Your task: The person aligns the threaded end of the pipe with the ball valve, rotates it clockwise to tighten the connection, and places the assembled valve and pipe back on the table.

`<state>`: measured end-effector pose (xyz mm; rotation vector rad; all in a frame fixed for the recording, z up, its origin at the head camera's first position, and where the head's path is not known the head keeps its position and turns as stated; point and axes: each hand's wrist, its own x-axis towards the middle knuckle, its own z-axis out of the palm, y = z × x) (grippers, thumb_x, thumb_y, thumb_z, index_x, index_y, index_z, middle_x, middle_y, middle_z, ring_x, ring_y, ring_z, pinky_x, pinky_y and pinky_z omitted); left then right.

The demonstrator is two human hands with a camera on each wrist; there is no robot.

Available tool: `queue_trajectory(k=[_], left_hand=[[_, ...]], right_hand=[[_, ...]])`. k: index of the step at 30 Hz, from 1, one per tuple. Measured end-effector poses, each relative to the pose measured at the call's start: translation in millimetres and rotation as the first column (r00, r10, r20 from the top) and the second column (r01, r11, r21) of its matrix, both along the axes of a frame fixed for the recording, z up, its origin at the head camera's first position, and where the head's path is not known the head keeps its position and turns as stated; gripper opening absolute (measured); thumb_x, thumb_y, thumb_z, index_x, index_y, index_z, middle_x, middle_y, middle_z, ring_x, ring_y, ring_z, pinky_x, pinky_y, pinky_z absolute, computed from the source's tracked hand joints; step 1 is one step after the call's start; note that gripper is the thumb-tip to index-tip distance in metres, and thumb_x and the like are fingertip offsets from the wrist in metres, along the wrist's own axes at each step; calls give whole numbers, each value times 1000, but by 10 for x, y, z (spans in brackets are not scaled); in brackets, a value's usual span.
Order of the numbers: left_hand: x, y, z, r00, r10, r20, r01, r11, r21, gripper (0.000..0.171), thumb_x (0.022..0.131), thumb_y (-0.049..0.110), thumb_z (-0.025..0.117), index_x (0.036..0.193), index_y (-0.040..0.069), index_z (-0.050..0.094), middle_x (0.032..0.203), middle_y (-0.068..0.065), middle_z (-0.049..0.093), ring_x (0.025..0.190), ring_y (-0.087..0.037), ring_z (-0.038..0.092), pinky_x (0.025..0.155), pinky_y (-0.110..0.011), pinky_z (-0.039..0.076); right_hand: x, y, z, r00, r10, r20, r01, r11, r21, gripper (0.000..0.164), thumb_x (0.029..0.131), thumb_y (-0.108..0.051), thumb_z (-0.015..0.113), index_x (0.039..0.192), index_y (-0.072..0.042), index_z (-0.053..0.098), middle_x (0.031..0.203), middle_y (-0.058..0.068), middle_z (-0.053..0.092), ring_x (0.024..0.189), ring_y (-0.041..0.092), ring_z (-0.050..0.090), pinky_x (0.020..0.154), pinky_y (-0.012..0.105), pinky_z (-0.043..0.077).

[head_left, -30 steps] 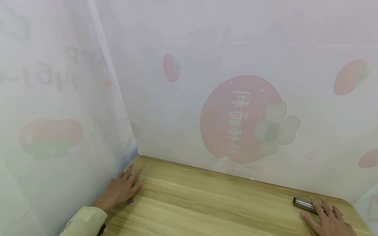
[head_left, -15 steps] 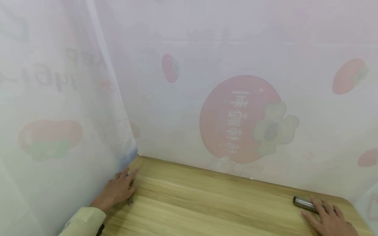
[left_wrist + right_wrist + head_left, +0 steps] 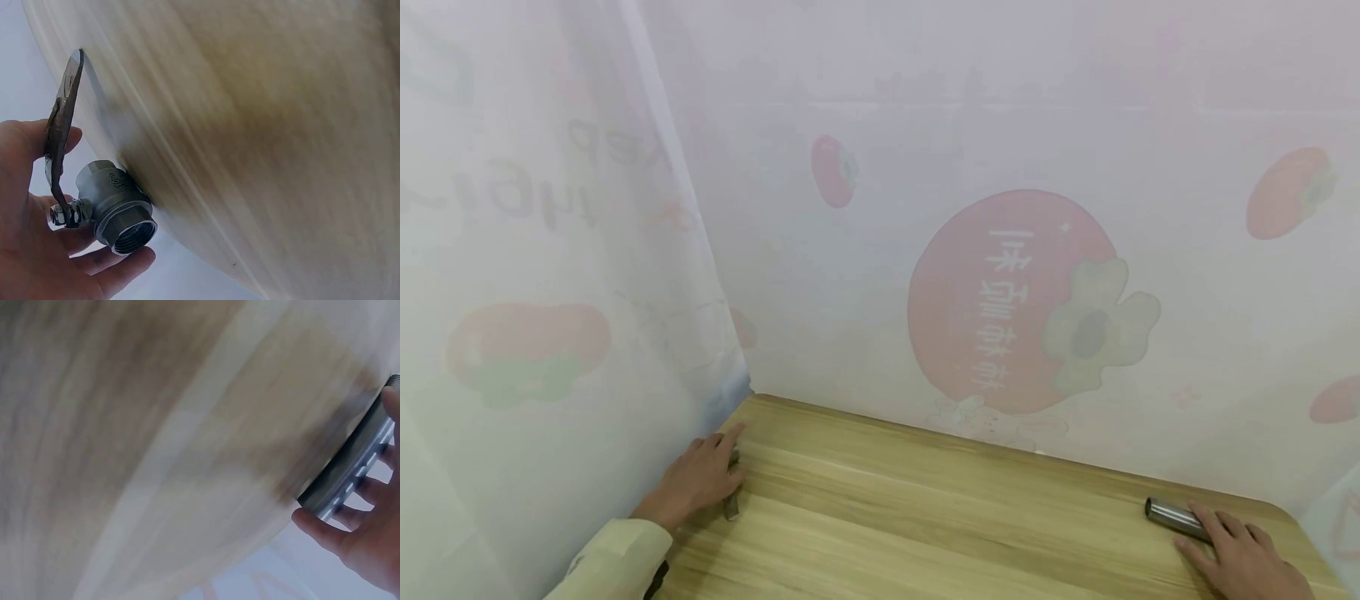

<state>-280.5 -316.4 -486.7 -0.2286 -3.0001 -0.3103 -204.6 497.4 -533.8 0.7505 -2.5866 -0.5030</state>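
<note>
Over the last second the left hand (image 3: 696, 482), at the lower left of the head view, has slid slightly back toward the frame's left edge, and its fingers, which lay spread flat on the wood, have drawn in around the ball valve (image 3: 115, 209). The right hand (image 3: 1247, 558), in the lower right corner, has likewise eased back a little toward the bottom edge while its fingers stay on the metal pipe (image 3: 1176, 517). To my judgement both hands have gone from resting on the parts to taking hold of them, with neither part lifted yet.

In the left wrist view the left hand (image 3: 44, 250) cups the valve: fingers curl under the threaded body and the thumb side lies against the flat lever handle (image 3: 62, 119), and the body touches the tabletop (image 3: 262, 137). The valve is grey cast steel with an open threaded port facing the camera and a nut at the base of the handle.

In the right wrist view the right hand's fingers (image 3: 319, 528) bend round the metal pipe (image 3: 350, 462), a polished tube with a threaded end. It lies on the tabletop (image 3: 925, 508) near the far right edge. The view is blurred, so the grip may be only loose contact.

The two parts are well apart, at opposite sides of the tabletop, below a printed white curtain (image 3: 1015, 308).
</note>
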Motion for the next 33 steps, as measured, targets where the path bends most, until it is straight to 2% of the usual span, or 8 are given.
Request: queue_trajectory(k=[4,8,11,13,15,19,26,33], left_hand=[[-54,-26,-3,999,33,27,-33,999,15,74,102,25,63,162,-9,37,146,-42,55,129,-63,55,99,-72,57],[-71,-37,9,998,47,37,-48,998,30,70,102,24,62,159,-11,41,145,-43,55,128,-63,55,98,-72,57],[-66,-41,25,998,49,48,-51,998,46,67,103,24,62,158,-9,44,146,-43,55,128,-63,55,98,-72,57],[-70,-51,29,997,46,55,-49,997,53,66,103,25,63,158,-8,47,146,-42,54,129,-64,55,98,-73,56],[-79,-61,31,997,41,61,-45,998,54,65,104,27,64,157,-7,48,147,-42,54,129,-64,55,99,-74,56],[-109,-101,13,996,41,78,-45,998,51,67,104,33,64,157,-4,49,147,-42,55,129,-64,56,100,-74,56],[-137,-164,-8,992,45,120,-57,993,101,73,109,49,61,158,-3,50,148,-39,57,132,-59,58,105,-71,55],[-134,-182,24,992,12,127,-32,988,151,73,109,48,61,154,-9,51,145,-40,58,132,-58,58,107,-69,54]], right_hand=[[-33,-41,65,991,-100,83,100,995,8,72,93,-66,75,142,-18,55,133,16,65,110,41,69,89,63,61],[-58,-76,94,982,-141,127,151,986,-72,61,100,-60,70,135,-10,60,123,14,71,106,41,70,88,63,61],[-84,-118,116,952,-219,215,260,948,-186,55,105,-46,72,137,-2,61,114,15,74,105,44,70,90,65,59],[-104,-146,126,916,-280,288,359,891,-277,54,107,-37,71,138,5,59,109,20,75,105,50,69,90,66,57],[-114,-153,134,890,-312,334,416,855,-310,54,109,-36,68,139,8,58,109,26,73,105,56,67,88,68,57],[-116,-143,131,860,-341,378,470,818,-331,52,108,-33,69,138,9,58,111,34,69,103,63,64,80,69,59],[-118,-122,136,848,-349,400,486,813,-322,48,105,-24,73,136,9,59,110,33,68,101,64,64,75,68,60],[-110,-114,170,820,-354,450,516,798,-312,48,107,-26,69,138,9,58,114,38,65,100,68,62,69,70,60]])
